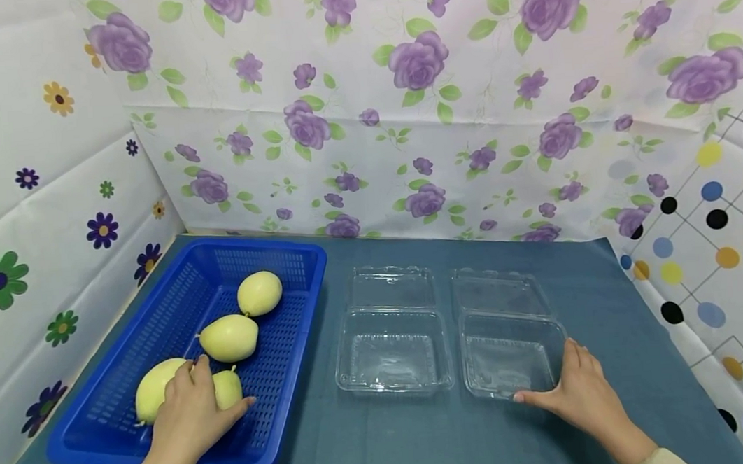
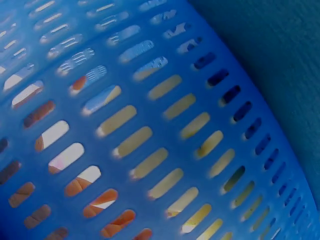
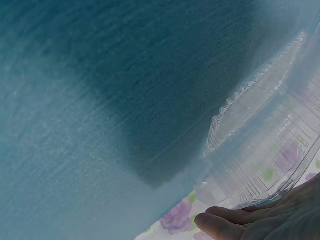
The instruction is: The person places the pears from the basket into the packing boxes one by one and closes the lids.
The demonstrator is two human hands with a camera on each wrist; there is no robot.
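In the head view, several pale yellow pears lie in a blue plastic basket [image 1: 311,284]. My left hand [image 1: 188,410] reaches into it, fingers and thumb around a pear [image 1: 228,389] that is partly hidden beneath the palm. Against that hand's left side lies a larger-looking pear [image 1: 155,390]; farther back are a middle pear [image 1: 231,339] and a rear pear [image 1: 260,294]. My right hand [image 1: 584,389] holds the front right corner of a clear plastic box [image 1: 510,354], thumb at the front and fingers along the side. The left wrist view mostly shows the slotted basket wall [image 2: 150,95].
A second clear plastic box [image 1: 393,357] with its lid folded back stands between the basket and the held box. Both rest on a blue-grey cloth [image 1: 414,440]. A flower-patterned sheet [image 1: 367,155] rises behind, with patterned sheets on both sides.
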